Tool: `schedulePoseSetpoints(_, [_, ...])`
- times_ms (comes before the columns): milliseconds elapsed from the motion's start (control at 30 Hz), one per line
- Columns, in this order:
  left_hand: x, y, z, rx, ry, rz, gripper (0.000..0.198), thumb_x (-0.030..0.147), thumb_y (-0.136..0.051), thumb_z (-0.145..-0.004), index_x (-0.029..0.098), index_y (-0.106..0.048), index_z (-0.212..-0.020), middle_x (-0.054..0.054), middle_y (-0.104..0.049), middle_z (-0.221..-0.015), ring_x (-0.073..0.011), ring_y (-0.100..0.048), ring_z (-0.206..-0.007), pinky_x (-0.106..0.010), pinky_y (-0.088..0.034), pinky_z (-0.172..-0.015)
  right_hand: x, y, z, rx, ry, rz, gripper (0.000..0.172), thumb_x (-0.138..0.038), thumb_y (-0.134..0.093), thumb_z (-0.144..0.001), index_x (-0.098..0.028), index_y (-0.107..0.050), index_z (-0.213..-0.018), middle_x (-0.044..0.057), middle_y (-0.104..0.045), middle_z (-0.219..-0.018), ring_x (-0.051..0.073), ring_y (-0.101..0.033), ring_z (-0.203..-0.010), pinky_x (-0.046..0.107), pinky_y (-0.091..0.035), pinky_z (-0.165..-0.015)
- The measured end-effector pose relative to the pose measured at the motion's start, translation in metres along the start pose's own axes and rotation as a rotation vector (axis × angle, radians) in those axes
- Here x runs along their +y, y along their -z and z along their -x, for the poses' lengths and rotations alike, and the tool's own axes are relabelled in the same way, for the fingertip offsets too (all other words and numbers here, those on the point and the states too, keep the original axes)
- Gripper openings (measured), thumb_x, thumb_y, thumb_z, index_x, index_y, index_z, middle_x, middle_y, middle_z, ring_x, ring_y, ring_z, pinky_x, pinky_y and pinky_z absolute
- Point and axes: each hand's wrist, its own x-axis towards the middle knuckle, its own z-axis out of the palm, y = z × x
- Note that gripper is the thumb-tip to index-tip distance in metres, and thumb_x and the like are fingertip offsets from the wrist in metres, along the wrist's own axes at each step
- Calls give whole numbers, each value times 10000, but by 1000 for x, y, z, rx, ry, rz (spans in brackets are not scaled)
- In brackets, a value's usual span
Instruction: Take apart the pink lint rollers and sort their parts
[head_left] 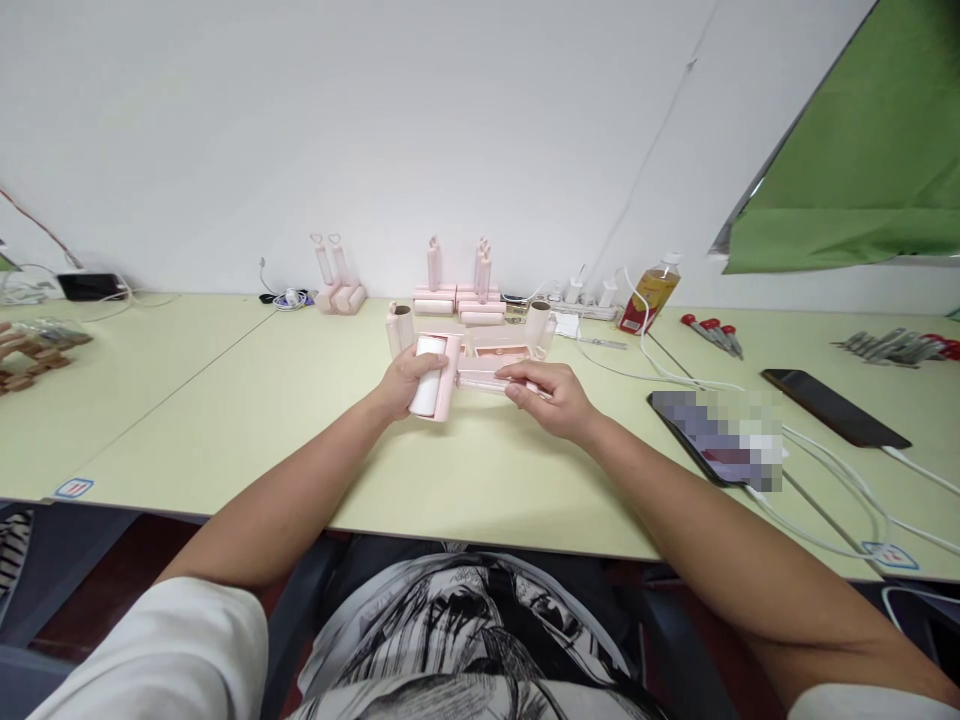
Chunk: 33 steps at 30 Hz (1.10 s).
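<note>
A pink lint roller (448,385) with a white paper roll (429,380) is held above the table in front of me. My left hand (409,380) wraps around the roller head, thumb lying over the white roll. From the head, a clear pink handle (480,378) runs out to the right. My right hand (551,395) grips the far end of this handle, fingertips pressed on it. Just behind my hands stand pink holders with brown-cored rolls (538,318), partly covered by the roller.
Several finished-looking pink lint rollers (472,295) stand along the wall, others (337,280) farther left. A drink bottle (649,293), a power strip (585,308), red-handled screwdrivers (712,335), cables and two phones (832,407) lie to the right. Wooden pieces (37,365) sit far left.
</note>
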Motion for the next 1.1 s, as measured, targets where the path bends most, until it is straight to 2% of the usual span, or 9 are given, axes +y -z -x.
schedulePoseSetpoints(167, [-1,-4,2,65,38,31,415,359,-720,-593,155,-601,-934,-13,-643,-684,-157,-594,-593,-271,-458,-560,-2,-1,1,6,18,29,289,-407,-558,-904,-194,-732,-994,67,-745,-876,180,-672,-760,297,-513,-694])
schedulePoseSetpoints(333, [-2,-4,1,68,43,8,427,356,-714,-598,158,-600,-959,-16,-642,-715,-155,-592,-614,-270,-451,-574,-4,0,0,-52,3,63,319,-419,-525,-917,-203,-725,-1039,85,-749,-945,204,-676,-819,325,-518,-736])
schedulePoseSetpoints(467, [1,0,-2,92,28,-38,412,358,-729,-593,159,-589,-926,-13,-637,-718,-149,-580,-603,-274,-451,-579,-1,5,-3,-216,-59,27,384,-415,-490,-942,-190,-671,-1195,103,-726,-1068,205,-669,-882,319,-508,-759])
schedulePoseSetpoints(667, [1,1,-4,112,43,-121,397,362,-727,-614,176,-554,-919,-5,-631,-716,-160,-580,-605,-285,-452,-577,4,13,-6,-425,-180,-54,446,-380,-490,-944,-169,-567,-1330,63,-685,-920,164,-610,-744,298,-474,-696])
schedulePoseSetpoints(867, [-11,-7,-1,41,5,-368,409,369,-748,-644,196,-534,-948,15,-601,-779,-178,-589,-683,-296,-463,-626,-3,7,-6,-646,-292,26,374,-281,-589,-828,-148,-631,-1175,-9,-597,-728,131,-501,-624,251,-374,-586])
schedulePoseSetpoints(967, [-18,-11,-1,41,-96,-496,381,468,-696,-737,200,-568,-976,0,-597,-836,-179,-568,-756,-283,-442,-652,-5,2,-5,-626,-329,39,302,-294,-578,-824,-149,-648,-1080,-29,-538,-674,124,-459,-598,247,-343,-567])
schedulePoseSetpoints(1100, [-25,-1,-11,174,-189,-435,432,594,-432,-901,217,-595,-1035,-35,-600,-934,-177,-552,-818,-277,-432,-664,0,1,-5,-575,-352,70,255,-302,-591,-805,-163,-657,-1009,-20,-543,-707,126,-455,-621,250,-342,-587])
